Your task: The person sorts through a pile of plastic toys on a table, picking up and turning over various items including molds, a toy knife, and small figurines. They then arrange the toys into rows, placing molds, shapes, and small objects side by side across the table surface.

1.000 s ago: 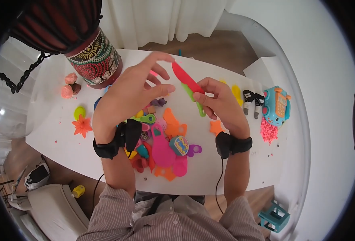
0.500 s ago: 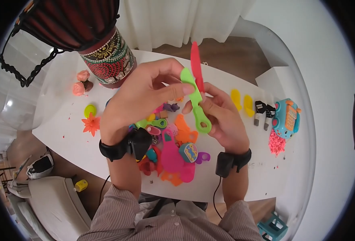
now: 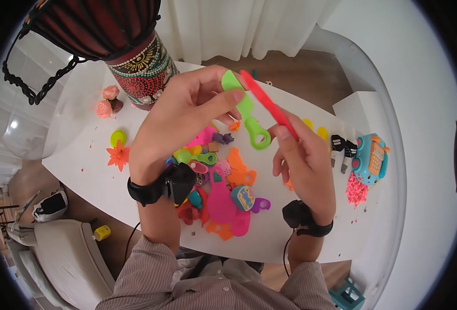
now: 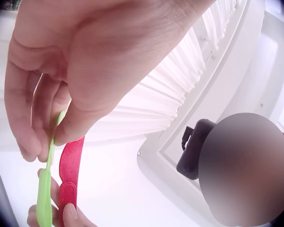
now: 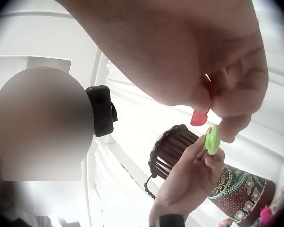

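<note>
- The left hand (image 3: pixel 183 111) has a narrow grip, thumb and fingertips pinching a bright green plastic tool (image 3: pixel 245 106) by its flat blade; its ring-shaped end points away from the fingers.
- The right hand (image 3: pixel 305 160) also keeps a narrow grip, thumb pressed to the lower end of a long red plastic toy knife (image 3: pixel 269 103).
- Knife and tool are held up just beside each other, beyond and a little right of the bright pink plastic paddle (image 3: pixel 219 201), as the person sees it.
- That paddle lies flat on the white surface (image 3: pixel 272 230), among a heap of toys.
- Just right of the paddle I see a teal tub with a patterned lid (image 3: pixel 244 198), then a small purple plastic piece with a ring (image 3: pixel 261 205).
- Left of the paddle, well apart, lies a coral-orange pointed flower (image 3: pixel 118 156).
- Farther beyond the paddle, to its left, stands a dark red drum with a beaded, patterned base (image 3: pixel 143 72).
- Far right of the paddle sits a blue-and-orange toy telephone (image 3: pixel 370 160), a crumbly pink pile (image 3: pixel 357 190) beside it.
</note>
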A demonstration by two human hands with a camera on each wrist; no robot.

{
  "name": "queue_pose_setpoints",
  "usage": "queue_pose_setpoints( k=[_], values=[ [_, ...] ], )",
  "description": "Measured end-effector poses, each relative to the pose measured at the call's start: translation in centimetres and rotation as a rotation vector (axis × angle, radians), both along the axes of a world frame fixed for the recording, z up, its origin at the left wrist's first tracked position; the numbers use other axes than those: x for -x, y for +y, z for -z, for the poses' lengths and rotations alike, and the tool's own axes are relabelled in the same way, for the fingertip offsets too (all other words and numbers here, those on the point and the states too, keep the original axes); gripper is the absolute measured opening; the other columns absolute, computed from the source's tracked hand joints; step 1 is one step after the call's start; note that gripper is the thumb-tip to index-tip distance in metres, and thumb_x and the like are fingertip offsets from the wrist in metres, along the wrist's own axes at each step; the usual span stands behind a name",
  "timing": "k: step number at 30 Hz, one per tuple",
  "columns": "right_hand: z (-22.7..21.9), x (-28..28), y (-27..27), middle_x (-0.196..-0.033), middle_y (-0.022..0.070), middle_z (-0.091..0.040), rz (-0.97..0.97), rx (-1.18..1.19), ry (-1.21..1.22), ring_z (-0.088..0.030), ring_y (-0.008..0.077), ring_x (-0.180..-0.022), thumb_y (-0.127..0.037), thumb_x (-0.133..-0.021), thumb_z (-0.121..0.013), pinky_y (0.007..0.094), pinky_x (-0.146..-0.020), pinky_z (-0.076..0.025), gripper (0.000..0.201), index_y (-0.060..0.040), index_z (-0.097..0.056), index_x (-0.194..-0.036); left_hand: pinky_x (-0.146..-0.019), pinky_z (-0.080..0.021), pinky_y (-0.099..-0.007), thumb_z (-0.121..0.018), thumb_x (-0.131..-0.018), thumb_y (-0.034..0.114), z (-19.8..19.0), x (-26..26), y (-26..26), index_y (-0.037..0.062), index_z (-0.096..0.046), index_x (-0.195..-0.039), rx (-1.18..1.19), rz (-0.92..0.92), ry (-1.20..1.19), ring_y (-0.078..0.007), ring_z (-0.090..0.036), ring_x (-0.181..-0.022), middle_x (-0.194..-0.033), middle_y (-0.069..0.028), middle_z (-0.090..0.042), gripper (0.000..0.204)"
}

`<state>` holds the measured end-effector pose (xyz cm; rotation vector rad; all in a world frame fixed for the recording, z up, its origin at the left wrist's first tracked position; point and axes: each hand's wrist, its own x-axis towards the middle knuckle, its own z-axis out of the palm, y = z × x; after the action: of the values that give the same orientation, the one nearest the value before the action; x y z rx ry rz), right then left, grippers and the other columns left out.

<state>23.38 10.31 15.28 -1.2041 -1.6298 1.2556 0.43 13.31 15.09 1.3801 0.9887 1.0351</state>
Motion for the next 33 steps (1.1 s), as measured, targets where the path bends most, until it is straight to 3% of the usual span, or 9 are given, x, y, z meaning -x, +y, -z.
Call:
queue_pose_setpoints(
  k=[2,7,16,23,25,26,28,32,33],
  values=[
    [-0.1,0.0,0.0,-0.089,0.0015,-0.066,-0.038,-0.01,-0.022,-0.059,0.006,-0.057,-0.021,-0.112,-0.051,0.0203,-0.047,-0.04,0.036,-0.0022,-0.062,-0.141,-0.072,-0.056,-0.0244,-0.061,-0.104,0.011,-0.1,-0.3,-0.1,-0.0051,-0.064,-0.125,-0.014,-0.026,-0.049,-0.0103,-0.072,-0.084,-0.103,-0.0069,-0.073,0.026],
    [-0.7,-0.2,0.3,-0.087,0.0017,-0.064,-0.131,0.25,0.207,-0.06,0.006,-0.056,-0.022,-0.112,-0.051,0.0199,-0.045,-0.042,0.04,-0.001,-0.055,-0.145,-0.071,-0.057,-0.0244,-0.061,-0.104,0.012,-0.4,-0.4,-0.3,-0.0056,-0.063,-0.128,0.033,-0.037,-0.103,-0.0106,-0.072,-0.079,-0.103,-0.0076,-0.074,0.03],
    [-0.4,0.3,0.4,-0.073,0.001,-0.061,-0.114,0.235,0.199,-0.06,0.0064,-0.053,-0.026,-0.113,-0.05,0.0199,-0.044,-0.041,0.041,0.0014,-0.055,-0.143,-0.069,-0.058,-0.025,-0.06,-0.106,0.015,-0.1,-0.5,0.0,-0.0067,-0.06,-0.136,-0.027,-0.009,-0.171,-0.0108,-0.072,-0.078,-0.106,-0.0092,-0.075,0.037],
    [0.2,0.0,0.7,-0.084,-0.0001,-0.059,-0.114,0.235,0.288,-0.052,0.004,-0.056,-0.033,-0.115,-0.044,0.0186,-0.043,-0.036,0.045,0.0015,-0.058,-0.139,-0.074,-0.055,-0.022,-0.058,-0.107,0.011,-0.4,-0.2,-0.3,-0.0069,-0.06,-0.135,-0.039,0.017,-0.157,-0.008,-0.07,-0.083,-0.11,-0.0073,-0.074,0.034],
    [0.2,-0.4,1.1,-0.083,-0.0015,-0.052,-0.085,0.483,0.594,-0.042,0.0037,-0.057,-0.031,-0.115,-0.044,0.0183,-0.043,-0.032,0.043,0.0005,-0.056,-0.141,-0.073,-0.055,-0.0218,-0.058,-0.107,0.01,-0.6,-0.3,-0.3,-0.0062,-0.061,-0.135,-0.033,0.005,-0.157,-0.0078,-0.069,-0.083,-0.109,-0.0072,-0.074,0.033],
    [0.4,-0.8,1.3,-0.083,-0.0015,-0.052,-0.082,0.48,0.593,-0.042,0.0037,-0.057,-0.031,-0.115,-0.044,0.0183,-0.043,-0.032,0.043,0.0005,-0.056,-0.141,-0.072,-0.055,-0.0217,-0.059,-0.106,0.01,-0.6,-0.3,-0.4,-0.0056,-0.062,-0.134,-0.026,-0.008,-0.158,-0.0076,-0.069,-0.082,-0.109,-0.007,-0.074,0.032],
    [1.2,-1.7,2.0,-0.077,-0.002,-0.044,-0.317,0.558,0.923,-0.035,0.0045,-0.056,-0.029,-0.115,-0.045,0.0182,-0.043,-0.029,0.041,-0.0015,-0.051,-0.144,-0.07,-0.053,-0.0206,-0.058,-0.106,0.009,-0.4,-0.5,-0.4,-0.0046,-0.062,-0.134,-0.023,-0.038,-0.177,-0.006,-0.067,-0.079,-0.108,-0.0068,-0.074,0.031],
    [2.0,-1.9,2.2,-0.075,-0.0025,-0.04,-0.471,0.671,1.172,-0.032,0.0049,-0.054,-0.028,-0.114,-0.044,0.0179,-0.042,-0.028,0.033,-0.0057,-0.051,-0.139,-0.064,-0.045,-0.0175,-0.057,-0.106,0.01,-0.9,-0.2,-0.3,-0.002,-0.064,-0.132,0.001,-0.036,-0.234,-0.0017,-0.058,-0.073,-0.107,-0.0068,-0.074,0.029],
    [2.0,-1.9,2.2,-0.075,-0.0031,-0.039,-0.461,0.712,1.207,-0.032,0.0046,-0.054,-0.028,-0.115,-0.043,0.0178,-0.042,-0.027,0.026,-0.0086,-0.052,-0.129,-0.064,-0.045,-0.0175,-0.057,-0.106,0.01,-1.0,-0.3,-0.3,-0.002,-0.064,-0.132,0.002,-0.036,-0.234,-0.0017,-0.058,-0.073,-0.107,-0.0068,-0.074,0.029]
  ],
)
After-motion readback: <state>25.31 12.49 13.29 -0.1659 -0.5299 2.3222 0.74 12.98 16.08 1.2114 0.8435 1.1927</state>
